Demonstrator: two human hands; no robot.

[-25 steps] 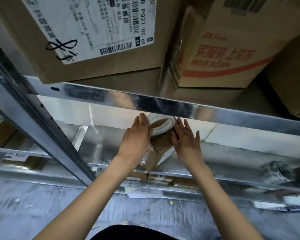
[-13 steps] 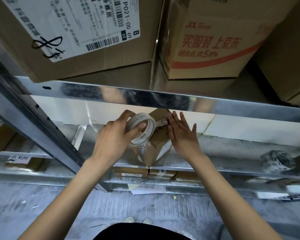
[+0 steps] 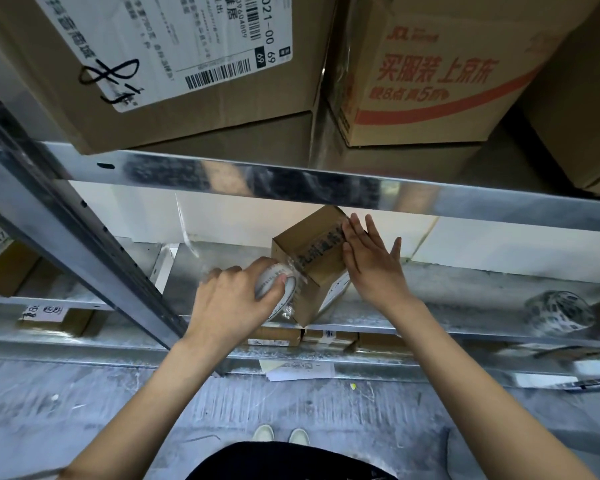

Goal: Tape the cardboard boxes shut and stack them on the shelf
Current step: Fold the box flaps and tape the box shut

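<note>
A small brown cardboard box (image 3: 309,247) stands on the metal shelf (image 3: 465,289) in the middle of the view. A strip of printed clear tape runs across its top and down over its near left edge. My left hand (image 3: 229,303) grips the tape roll (image 3: 278,285) against the box's lower left side, thumb through the core. My right hand (image 3: 371,261) lies flat with straight fingers on the box's right top, pressing on the tape.
Above, the upper shelf beam (image 3: 326,185) carries a large labelled carton (image 3: 153,64) and a red-printed carton (image 3: 430,71). A second tape roll (image 3: 558,313) lies on the shelf at the right. A slanted upright (image 3: 84,244) crosses the left. Small boxes (image 3: 309,337) sit below.
My left hand has pulled the tape roll from the top of the box down and to the left, laying tape across the top. My right hand has stayed pressing on the box.
</note>
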